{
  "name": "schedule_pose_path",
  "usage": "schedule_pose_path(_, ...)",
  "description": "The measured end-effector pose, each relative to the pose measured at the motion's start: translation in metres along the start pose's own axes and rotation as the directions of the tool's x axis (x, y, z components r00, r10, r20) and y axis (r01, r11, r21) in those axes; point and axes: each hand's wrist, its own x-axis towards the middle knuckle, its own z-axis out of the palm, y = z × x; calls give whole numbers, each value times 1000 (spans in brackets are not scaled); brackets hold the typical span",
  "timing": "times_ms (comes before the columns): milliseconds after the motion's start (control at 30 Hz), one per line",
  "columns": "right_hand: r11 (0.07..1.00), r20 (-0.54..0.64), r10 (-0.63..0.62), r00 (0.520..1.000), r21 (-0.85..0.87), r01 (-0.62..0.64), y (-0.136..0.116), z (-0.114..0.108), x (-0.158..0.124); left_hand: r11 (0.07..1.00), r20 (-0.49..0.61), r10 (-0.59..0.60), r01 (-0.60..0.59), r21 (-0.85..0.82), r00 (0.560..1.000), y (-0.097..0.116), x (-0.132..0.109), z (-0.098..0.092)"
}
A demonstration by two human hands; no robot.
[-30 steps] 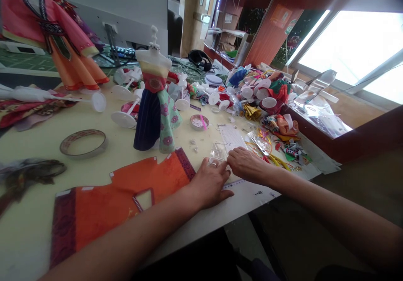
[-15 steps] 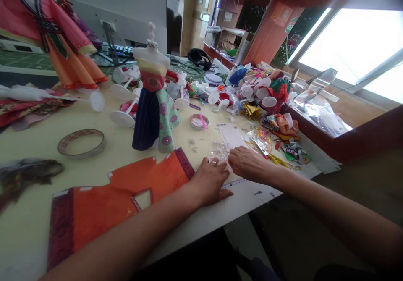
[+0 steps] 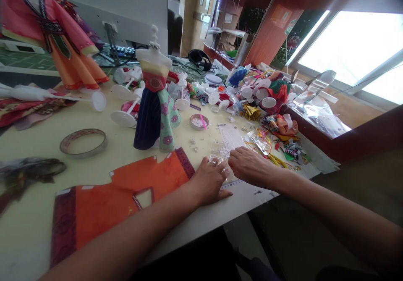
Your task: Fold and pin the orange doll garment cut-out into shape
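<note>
Tape roll (image 3: 83, 132), print (image 3: 74, 136) illegible — left hand (image 3: 210, 181) at plastic (image 3: 216, 147), right hand (image 3: 248, 164) curled — grips unclear

Bare tabletop (image 3: 120, 141) is left between the tape roll (image 3: 85, 133) and the dressed miniature mannequin (image 3: 150, 119), by which a low leftward sweep is barred. Rightward passage is obstructed by a metal tool (image 3: 258, 143), yellow cord (image 3: 277, 161) and fabric scraps (image 3: 296, 154); between left hand (image 3: 210, 180) and right hand (image 3: 248, 163), seemingly, little space is left
</note>
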Motion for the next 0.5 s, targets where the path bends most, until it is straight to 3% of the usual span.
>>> schedule_pose_path(500, 1000, -84, 13, 996, -27, -15, -3, -25, -14, 1000, -7, -5, 5, -26, 1000, -1, -3, 1)
